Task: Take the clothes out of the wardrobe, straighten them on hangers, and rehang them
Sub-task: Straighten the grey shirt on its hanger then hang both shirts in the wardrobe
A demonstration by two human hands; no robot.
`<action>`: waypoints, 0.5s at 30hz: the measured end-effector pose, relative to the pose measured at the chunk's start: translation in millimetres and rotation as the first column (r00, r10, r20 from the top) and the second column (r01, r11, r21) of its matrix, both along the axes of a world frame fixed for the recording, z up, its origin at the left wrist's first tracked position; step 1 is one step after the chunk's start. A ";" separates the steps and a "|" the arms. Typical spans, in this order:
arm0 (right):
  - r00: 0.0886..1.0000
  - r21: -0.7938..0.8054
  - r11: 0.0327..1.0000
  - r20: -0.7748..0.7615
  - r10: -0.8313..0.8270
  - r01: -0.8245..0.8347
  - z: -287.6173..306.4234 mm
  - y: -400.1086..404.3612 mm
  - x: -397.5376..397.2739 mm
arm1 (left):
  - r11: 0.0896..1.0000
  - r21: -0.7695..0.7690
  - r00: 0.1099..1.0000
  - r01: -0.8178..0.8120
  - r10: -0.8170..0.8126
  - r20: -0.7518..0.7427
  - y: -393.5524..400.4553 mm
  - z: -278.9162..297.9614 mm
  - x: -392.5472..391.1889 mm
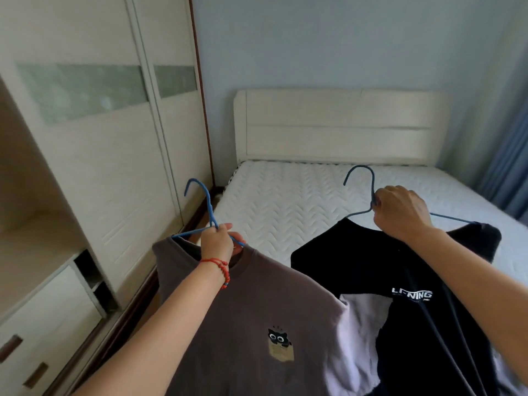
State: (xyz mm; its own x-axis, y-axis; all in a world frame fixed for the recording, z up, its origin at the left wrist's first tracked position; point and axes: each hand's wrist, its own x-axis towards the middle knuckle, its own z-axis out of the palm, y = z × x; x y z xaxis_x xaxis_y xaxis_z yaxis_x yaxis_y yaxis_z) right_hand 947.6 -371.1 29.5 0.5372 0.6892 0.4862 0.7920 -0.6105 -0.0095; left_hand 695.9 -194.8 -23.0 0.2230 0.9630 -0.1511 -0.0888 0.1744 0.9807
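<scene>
My left hand grips the neck of a blue hanger that carries a grey-brown T-shirt with a small cat print. My right hand is closed on the neck of a second blue hanger, which holds a black T-shirt with white lettering. Both shirts hang in front of me, over the near edge of the bed. A pale lilac cloth shows between the two shirts. The wardrobe stands to my left, with its left side open.
A bed with a bare white quilted mattress and a cream headboard fills the room ahead. White drawers sit low in the open wardrobe. A blue curtain hangs at the right.
</scene>
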 end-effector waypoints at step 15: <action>0.937 0.084 0.977 -0.278 0.211 -0.195 246.8 13.5 -206.4 | 0.985 0.166 0.998 0.040 -0.031 -0.056 -20.7 233.4 -180.4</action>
